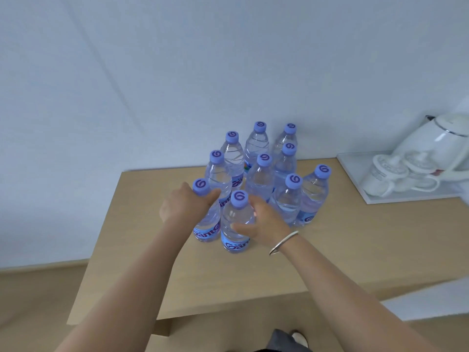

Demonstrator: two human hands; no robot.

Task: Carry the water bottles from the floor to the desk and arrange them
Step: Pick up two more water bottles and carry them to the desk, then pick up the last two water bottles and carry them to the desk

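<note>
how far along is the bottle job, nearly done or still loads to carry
Well along, it seems. Eight water bottles already stand upright in a cluster on the desk near the wall. In hand: the left hand grips one bottle near its neck, and the right hand holds another by its body, both at the cluster's front edge. Left: releasing and straightening these two. Whether more remain on the floor cannot be told.

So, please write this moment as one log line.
left hand: grips clear plastic bottle | right hand: grips front bottle | both on wooden desk
</note>
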